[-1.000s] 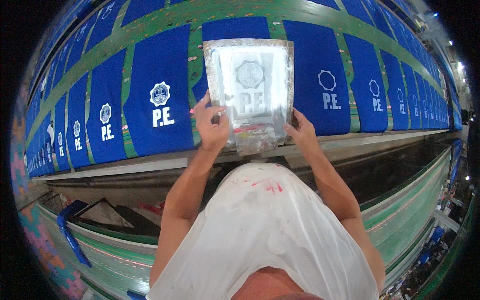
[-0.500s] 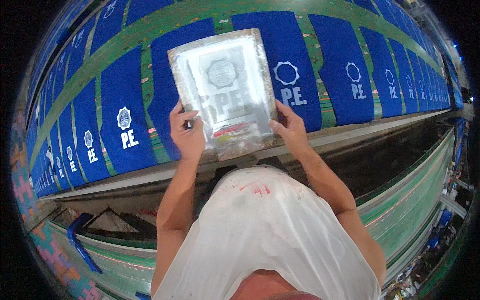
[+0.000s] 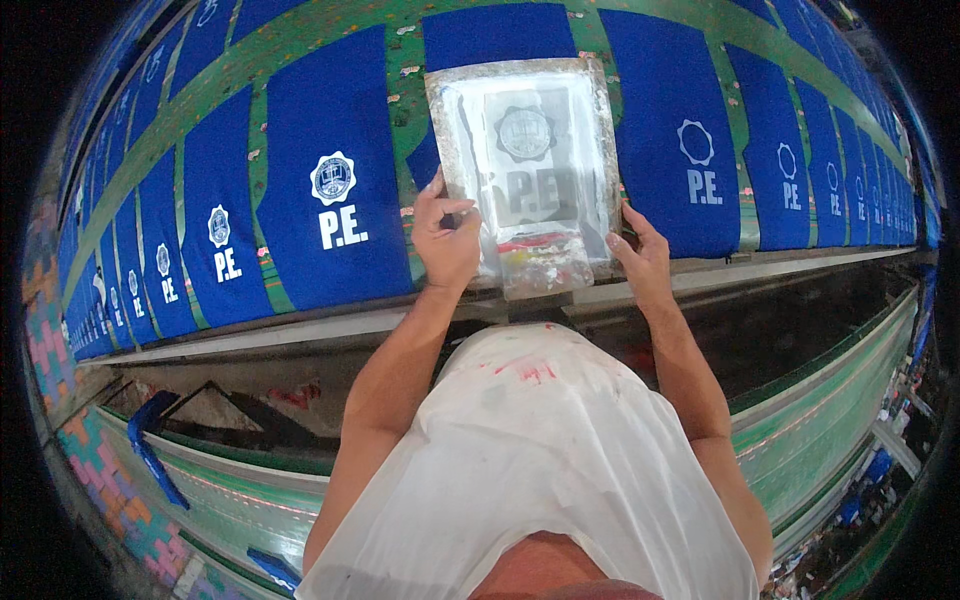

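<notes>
A screen-printing frame point(image 3: 540, 225) with a pale mesh lies over or just above a blue fabric panel point(image 3: 498, 35); whether it touches the cloth I cannot tell. An emblem and letters show in its mesh, and red and yellow smears mark its near end. My left hand point(image 3: 447, 240) is closed on its left edge, my right hand point(image 3: 645, 262) on its right edge. The blue panel to the left point(image 3: 330, 110) bears a filled white emblem above white letters. On the blue panel to the right point(image 3: 670, 100) the emblem is only an outline ring.
Rows of blue panels stretch both ways along the green table point(image 3: 405, 110). A pale rail point(image 3: 270, 330) runs along its near edge. Behind me stands another green table point(image 3: 240, 500), with a dark gap between. Coloured paving point(image 3: 95, 470) shows at lower left, clutter point(image 3: 870, 480) at lower right.
Both hands have carried the frame rightward by one panel. The panel it covered before is now uncovered, showing a filled emblem, while the ring-only panel beside it is now under the frame.
</notes>
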Available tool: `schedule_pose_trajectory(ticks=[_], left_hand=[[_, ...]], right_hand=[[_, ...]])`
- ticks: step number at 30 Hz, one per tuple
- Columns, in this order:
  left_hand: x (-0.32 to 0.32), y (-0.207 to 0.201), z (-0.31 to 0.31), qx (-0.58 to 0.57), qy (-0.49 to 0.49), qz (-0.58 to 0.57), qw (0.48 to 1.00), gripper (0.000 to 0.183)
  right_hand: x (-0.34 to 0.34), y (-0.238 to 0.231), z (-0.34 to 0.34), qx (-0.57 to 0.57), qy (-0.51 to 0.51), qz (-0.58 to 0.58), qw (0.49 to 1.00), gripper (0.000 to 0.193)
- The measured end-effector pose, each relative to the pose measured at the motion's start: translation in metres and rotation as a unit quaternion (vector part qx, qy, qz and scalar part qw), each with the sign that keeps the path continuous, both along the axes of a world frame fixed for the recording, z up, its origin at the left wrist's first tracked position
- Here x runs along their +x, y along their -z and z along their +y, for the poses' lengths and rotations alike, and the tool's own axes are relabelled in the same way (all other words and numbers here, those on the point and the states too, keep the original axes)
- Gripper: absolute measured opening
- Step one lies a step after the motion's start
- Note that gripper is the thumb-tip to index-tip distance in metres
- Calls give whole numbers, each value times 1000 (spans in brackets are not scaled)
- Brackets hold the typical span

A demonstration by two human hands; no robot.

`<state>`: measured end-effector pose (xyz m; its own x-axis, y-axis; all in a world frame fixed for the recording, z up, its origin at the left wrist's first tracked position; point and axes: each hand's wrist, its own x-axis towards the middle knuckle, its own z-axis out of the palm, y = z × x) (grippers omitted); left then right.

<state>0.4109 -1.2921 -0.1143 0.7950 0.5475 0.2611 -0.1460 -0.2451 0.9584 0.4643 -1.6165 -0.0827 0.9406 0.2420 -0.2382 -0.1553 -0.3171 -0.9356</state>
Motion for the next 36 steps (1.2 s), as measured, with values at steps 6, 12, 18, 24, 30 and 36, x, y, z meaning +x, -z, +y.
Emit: schedule_pose_trajectory(ticks=[6, 12, 18, 24, 30, 36], left_hand=[[1, 13, 0, -36, -10, 30, 999, 18], [5, 11, -4, -132, 7, 16, 991, 17], [6, 11, -3, -109, -1, 43, 993, 15], [9, 14, -3, -162, 3, 25, 986, 13], [9, 26, 1, -142, -3, 36, 989, 14], [8, 7, -2, -130, 11, 75, 989, 13]], right_hand=[[1, 0, -1, 7, 11, -3, 1000, 65], [3, 10, -6, -32, -23, -38, 999, 69], [4, 5, -4, -47, -26, -50, 997, 71], [5, 4, -4, -42, -29, -40, 998, 73], [10, 0, 1, 0, 12, 32, 999, 65], [-24, -60, 33, -139, -228, -324, 908, 54]])
